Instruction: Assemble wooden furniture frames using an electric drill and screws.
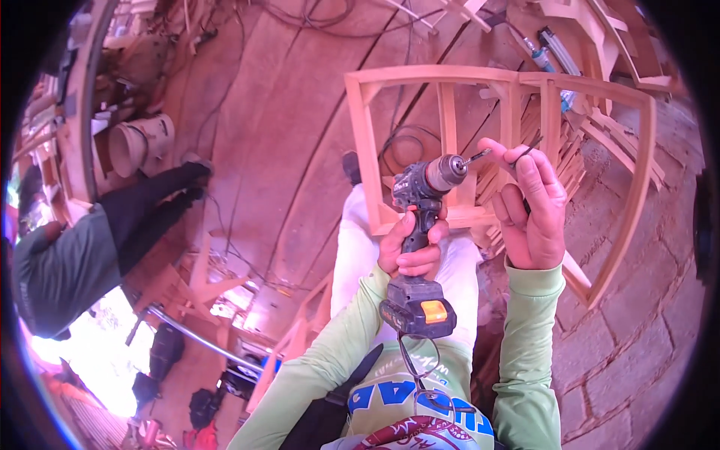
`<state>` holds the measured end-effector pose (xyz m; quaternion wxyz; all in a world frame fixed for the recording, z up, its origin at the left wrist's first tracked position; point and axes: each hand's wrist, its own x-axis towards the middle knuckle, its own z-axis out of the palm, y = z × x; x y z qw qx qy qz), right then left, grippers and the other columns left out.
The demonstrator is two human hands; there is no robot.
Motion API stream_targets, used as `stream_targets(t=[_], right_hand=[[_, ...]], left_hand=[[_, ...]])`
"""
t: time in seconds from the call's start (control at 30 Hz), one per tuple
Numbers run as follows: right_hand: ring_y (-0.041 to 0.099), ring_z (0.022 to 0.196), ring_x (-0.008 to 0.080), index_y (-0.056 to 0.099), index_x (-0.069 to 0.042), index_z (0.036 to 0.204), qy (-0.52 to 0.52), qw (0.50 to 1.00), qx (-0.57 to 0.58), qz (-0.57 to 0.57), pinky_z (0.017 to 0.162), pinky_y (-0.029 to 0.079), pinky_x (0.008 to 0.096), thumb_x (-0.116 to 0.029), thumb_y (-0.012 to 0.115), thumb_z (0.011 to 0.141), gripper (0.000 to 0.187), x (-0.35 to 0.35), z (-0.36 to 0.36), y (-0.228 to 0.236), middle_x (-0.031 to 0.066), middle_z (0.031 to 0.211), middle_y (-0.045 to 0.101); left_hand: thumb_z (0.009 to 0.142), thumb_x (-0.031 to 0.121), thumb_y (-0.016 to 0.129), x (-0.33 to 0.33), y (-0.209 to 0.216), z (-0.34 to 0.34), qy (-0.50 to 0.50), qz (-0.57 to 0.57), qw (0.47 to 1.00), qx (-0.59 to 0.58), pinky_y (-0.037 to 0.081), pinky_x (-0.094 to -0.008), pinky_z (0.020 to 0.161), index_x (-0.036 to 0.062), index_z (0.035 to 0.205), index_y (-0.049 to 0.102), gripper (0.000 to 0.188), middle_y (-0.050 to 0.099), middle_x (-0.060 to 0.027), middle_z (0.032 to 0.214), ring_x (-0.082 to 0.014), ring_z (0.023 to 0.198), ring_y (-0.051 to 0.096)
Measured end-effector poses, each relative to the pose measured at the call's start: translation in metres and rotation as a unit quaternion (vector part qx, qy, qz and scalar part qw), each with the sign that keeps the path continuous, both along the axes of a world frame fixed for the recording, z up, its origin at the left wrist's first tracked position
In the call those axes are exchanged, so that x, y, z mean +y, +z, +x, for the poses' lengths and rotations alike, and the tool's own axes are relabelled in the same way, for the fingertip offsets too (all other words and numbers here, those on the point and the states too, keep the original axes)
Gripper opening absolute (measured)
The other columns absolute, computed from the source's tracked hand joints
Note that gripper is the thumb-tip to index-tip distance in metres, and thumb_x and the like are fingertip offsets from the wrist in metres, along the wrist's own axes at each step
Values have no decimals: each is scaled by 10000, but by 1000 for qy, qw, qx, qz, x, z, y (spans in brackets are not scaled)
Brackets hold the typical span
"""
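Near the centre of the head view, a cordless drill [420, 186] points its bit [475, 157] toward the upper right, its handle [427, 215] running down to the battery [415, 306]. The left hand [411, 253] grips that handle; the right hand [537, 210] pinches a thin dark rod [530, 148] beside the bit. Blue lettering [373, 400] crosses the shirt. Wooden frame [442, 73] edges border the upper right; planked floor [277, 112] spreads leftward.

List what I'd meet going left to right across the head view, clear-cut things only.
Pale bucket → cordless drill → right hand → wooden frame's right rail.
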<state>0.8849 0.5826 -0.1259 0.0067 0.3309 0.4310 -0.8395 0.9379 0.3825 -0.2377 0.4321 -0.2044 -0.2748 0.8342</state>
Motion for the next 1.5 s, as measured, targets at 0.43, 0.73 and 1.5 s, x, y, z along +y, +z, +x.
stream_targets(t=[0.43, 0.73, 1.5], right_hand=[[241, 481, 9, 609, -16, 1231, -133, 974, 131, -130, 496, 249, 201, -190, 498, 1105, 242, -65, 22, 116, 82, 1156, 663], [261, 461, 8, 594, -7, 1248, -98, 955, 200, -196, 467, 229, 203, -186, 508, 1099, 248, -111, 81, 149, 32, 1005, 592], [242, 497, 27, 584, 19, 1288, -191, 932, 240, -194, 500, 237, 221, -179, 520, 1096, 283, -164, 164, 162, 126, 1227, 647]], left_hand=[[1092, 309, 507, -87, 106, -42, -83, 8, 995, 47, 458, -180, 372, -45, 1388, 339, 491, 567, -104, 1049, -61, 512, 561], [1093, 338, 509, -129, 162, -29, -130, -49, 974, 180, 398, -168, 385, 9, 1393, 381, 462, 547, -97, 1068, -42, 496, 496], [1043, 185, 559, -196, 280, 20, -108, -434, 678, 583, 476, -217, 553, -20, 1419, 428, 449, 654, -196, 1110, -98, 579, 578]])
